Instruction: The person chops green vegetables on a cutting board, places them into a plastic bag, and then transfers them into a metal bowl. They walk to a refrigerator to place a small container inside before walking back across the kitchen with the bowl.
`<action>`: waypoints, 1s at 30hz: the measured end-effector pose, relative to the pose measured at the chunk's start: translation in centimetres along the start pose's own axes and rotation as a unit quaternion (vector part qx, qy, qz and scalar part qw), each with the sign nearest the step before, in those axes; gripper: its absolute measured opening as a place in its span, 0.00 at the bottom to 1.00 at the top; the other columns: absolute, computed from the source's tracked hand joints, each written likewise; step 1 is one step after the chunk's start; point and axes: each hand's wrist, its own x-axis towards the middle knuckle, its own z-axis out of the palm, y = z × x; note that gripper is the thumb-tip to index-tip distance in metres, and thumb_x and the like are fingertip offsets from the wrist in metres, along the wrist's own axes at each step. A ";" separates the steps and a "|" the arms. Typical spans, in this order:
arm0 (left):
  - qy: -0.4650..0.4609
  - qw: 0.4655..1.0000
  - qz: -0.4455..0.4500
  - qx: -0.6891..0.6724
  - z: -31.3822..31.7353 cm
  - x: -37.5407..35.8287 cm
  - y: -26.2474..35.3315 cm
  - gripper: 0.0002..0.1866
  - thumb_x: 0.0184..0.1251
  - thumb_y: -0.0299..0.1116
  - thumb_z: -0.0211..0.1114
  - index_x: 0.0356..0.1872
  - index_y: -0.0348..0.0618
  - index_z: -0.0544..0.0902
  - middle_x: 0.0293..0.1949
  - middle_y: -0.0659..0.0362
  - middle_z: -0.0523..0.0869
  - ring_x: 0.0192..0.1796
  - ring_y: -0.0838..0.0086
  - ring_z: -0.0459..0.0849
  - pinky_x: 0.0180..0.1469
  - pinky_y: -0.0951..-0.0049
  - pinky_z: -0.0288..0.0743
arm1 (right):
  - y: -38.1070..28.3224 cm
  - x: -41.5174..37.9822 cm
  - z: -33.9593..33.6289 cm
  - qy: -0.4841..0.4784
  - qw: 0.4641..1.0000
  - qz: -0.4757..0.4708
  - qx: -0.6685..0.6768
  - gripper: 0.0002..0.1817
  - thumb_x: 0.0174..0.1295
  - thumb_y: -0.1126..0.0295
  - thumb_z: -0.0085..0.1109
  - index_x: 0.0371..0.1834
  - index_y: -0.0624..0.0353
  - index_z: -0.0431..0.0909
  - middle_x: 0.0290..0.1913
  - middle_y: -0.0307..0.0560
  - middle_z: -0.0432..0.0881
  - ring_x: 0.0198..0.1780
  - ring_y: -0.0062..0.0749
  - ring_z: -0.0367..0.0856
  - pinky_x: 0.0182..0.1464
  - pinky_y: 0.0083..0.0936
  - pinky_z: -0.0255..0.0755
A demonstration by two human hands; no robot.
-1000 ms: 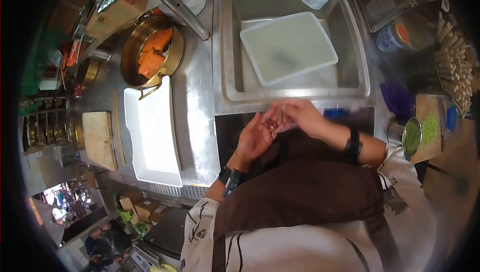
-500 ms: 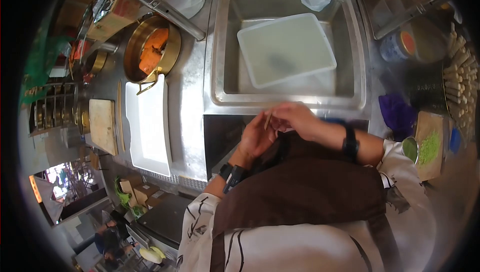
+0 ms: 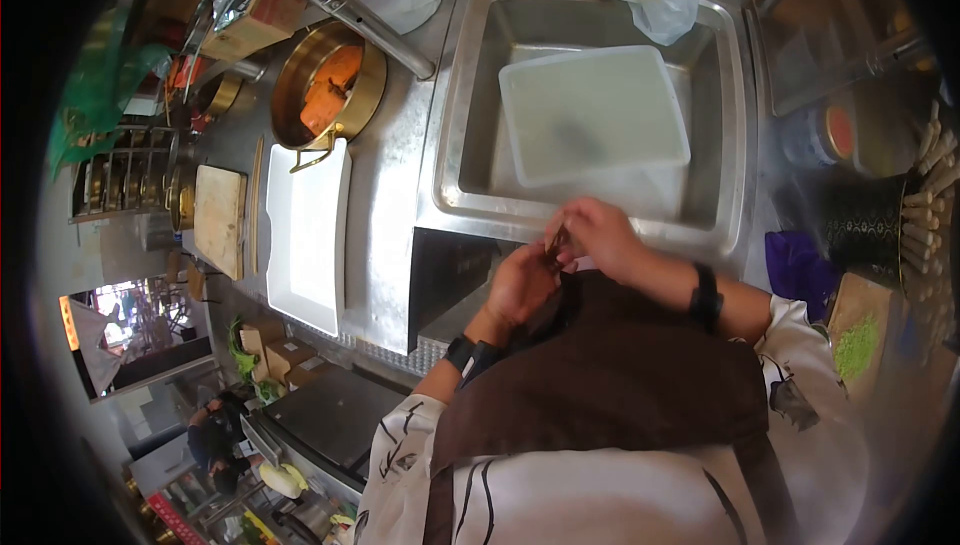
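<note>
The steel sink (image 3: pixel 455 115) held a white tub (image 3: pixel 592 113) at twelve o'clock. Below its front rim, the left hand (image 3: pixel 520 283) and right hand (image 3: pixel 598 235) met, fingers pinched on a small dark object (image 3: pixel 556 243) (too small to identify).

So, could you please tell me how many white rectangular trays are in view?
2: one tray lies tilted inside the sink, the other sits on the counter left of it. Others may be hidden.
</note>
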 end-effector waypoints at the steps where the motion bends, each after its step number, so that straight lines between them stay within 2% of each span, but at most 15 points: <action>1: -0.016 1.000 0.006 0.010 -0.1 0.1 0.2 0.15 0.65 0.36 0.50 0.50 0.41 0.72 0.42 0.63 0.75 0.43 0.74 0.71 0.52 0.72 0.64 | 0.0 0.3 0.0 0.003 1.000 -0.017 0.021 0.09 0.66 0.73 0.37 0.41 0.64 0.70 0.36 0.46 0.77 0.32 0.26 0.77 0.33 0.21 0.76; 3: -0.051 0.998 0.016 0.030 -0.4 0.3 0.9 0.15 0.63 0.35 0.53 0.49 0.42 0.72 0.40 0.63 0.75 0.42 0.75 0.70 0.51 0.72 0.64 | 0.1 0.8 0.2 0.010 0.997 -0.052 0.063 0.08 0.66 0.73 0.39 0.41 0.64 0.69 0.35 0.46 0.76 0.28 0.26 0.78 0.28 0.21 0.77; 6: -0.005 0.990 -0.003 0.143 0.2 0.2 2.0 0.15 0.63 0.34 0.56 0.50 0.44 0.73 0.39 0.65 0.75 0.42 0.78 0.69 0.50 0.74 0.62 | 0.2 1.6 1.2 0.044 0.994 -0.096 0.040 0.08 0.67 0.73 0.39 0.41 0.64 0.69 0.34 0.45 0.76 0.28 0.25 0.78 0.27 0.21 0.77; 9: 0.000 0.992 -0.023 0.127 0.3 1.1 3.3 0.16 0.64 0.36 0.57 0.52 0.46 0.73 0.40 0.68 0.75 0.41 0.80 0.68 0.47 0.78 0.61 | -0.9 1.7 1.8 0.027 0.998 -0.062 0.009 0.09 0.66 0.74 0.37 0.43 0.65 0.68 0.40 0.48 0.76 0.37 0.29 0.78 0.38 0.24 0.78; 10: 0.018 0.989 -0.022 0.142 0.5 1.2 3.7 0.17 0.65 0.38 0.56 0.53 0.47 0.73 0.39 0.69 0.74 0.40 0.82 0.67 0.44 0.79 0.59 | -0.3 2.1 2.2 0.041 0.995 -0.077 0.043 0.08 0.68 0.71 0.40 0.42 0.62 0.69 0.34 0.43 0.76 0.27 0.24 0.78 0.27 0.20 0.78; 13: 0.040 0.987 -0.024 0.152 0.4 1.1 4.9 0.15 0.67 0.40 0.54 0.52 0.50 0.72 0.30 0.72 0.69 0.32 0.85 0.65 0.33 0.83 0.58 | 0.0 2.8 3.2 0.062 0.995 -0.071 0.032 0.08 0.67 0.71 0.40 0.42 0.60 0.70 0.34 0.43 0.76 0.26 0.23 0.78 0.28 0.20 0.78; 14: 0.040 0.987 -0.035 0.154 0.1 1.1 5.2 0.15 0.67 0.40 0.53 0.52 0.51 0.72 0.30 0.71 0.69 0.32 0.85 0.65 0.32 0.84 0.58 | 0.1 3.1 3.5 0.063 0.995 -0.075 0.023 0.08 0.67 0.71 0.40 0.42 0.61 0.69 0.35 0.43 0.76 0.27 0.23 0.78 0.28 0.20 0.78; 17: 0.026 0.989 -0.045 0.139 -0.9 1.0 6.4 0.16 0.66 0.40 0.54 0.53 0.50 0.71 0.30 0.71 0.70 0.32 0.85 0.66 0.32 0.84 0.58 | -0.3 3.6 4.6 0.057 0.997 -0.050 0.011 0.09 0.68 0.71 0.38 0.44 0.62 0.68 0.38 0.44 0.76 0.29 0.24 0.78 0.34 0.20 0.77; 18: 0.020 0.991 -0.047 0.122 -0.9 0.9 6.8 0.16 0.64 0.37 0.55 0.52 0.50 0.71 0.31 0.70 0.70 0.33 0.85 0.66 0.32 0.83 0.59 | -0.3 3.8 5.0 0.065 0.996 -0.057 0.000 0.09 0.68 0.71 0.39 0.43 0.62 0.69 0.36 0.44 0.77 0.28 0.22 0.78 0.33 0.19 0.76; 21: -0.023 0.996 -0.068 0.056 -2.6 0.8 7.6 0.14 0.62 0.30 0.55 0.49 0.44 0.71 0.35 0.67 0.72 0.36 0.80 0.67 0.42 0.79 0.59 | -0.2 4.4 5.6 0.039 0.997 -0.064 -0.011 0.09 0.68 0.71 0.39 0.43 0.61 0.70 0.33 0.42 0.77 0.28 0.20 0.78 0.32 0.19 0.76; 22: -0.022 0.994 -0.065 0.086 -2.6 0.8 7.8 0.15 0.61 0.32 0.54 0.50 0.47 0.71 0.34 0.70 0.71 0.34 0.85 0.68 0.33 0.83 0.60 | -0.3 4.5 5.9 0.050 0.996 -0.060 -0.029 0.09 0.68 0.72 0.39 0.43 0.60 0.70 0.32 0.41 0.77 0.27 0.18 0.77 0.32 0.17 0.75; 26: -0.005 0.990 -0.056 0.127 -1.5 0.4 9.0 0.14 0.62 0.33 0.55 0.50 0.45 0.71 0.35 0.70 0.72 0.35 0.84 0.68 0.35 0.82 0.61 | -0.6 4.8 6.3 0.043 0.995 -0.072 -0.046 0.09 0.68 0.72 0.40 0.44 0.59 0.71 0.33 0.39 0.77 0.28 0.16 0.76 0.33 0.15 0.74; 30: 0.010 0.990 -0.057 0.132 -1.7 0.5 9.5 0.12 0.63 0.33 0.56 0.48 0.45 0.73 0.36 0.68 0.75 0.37 0.84 0.70 0.36 0.82 0.61 | 0.7 5.9 6.3 0.050 0.993 -0.107 0.027 0.08 0.67 0.72 0.40 0.43 0.62 0.69 0.37 0.42 0.77 0.28 0.18 0.76 0.31 0.15 0.74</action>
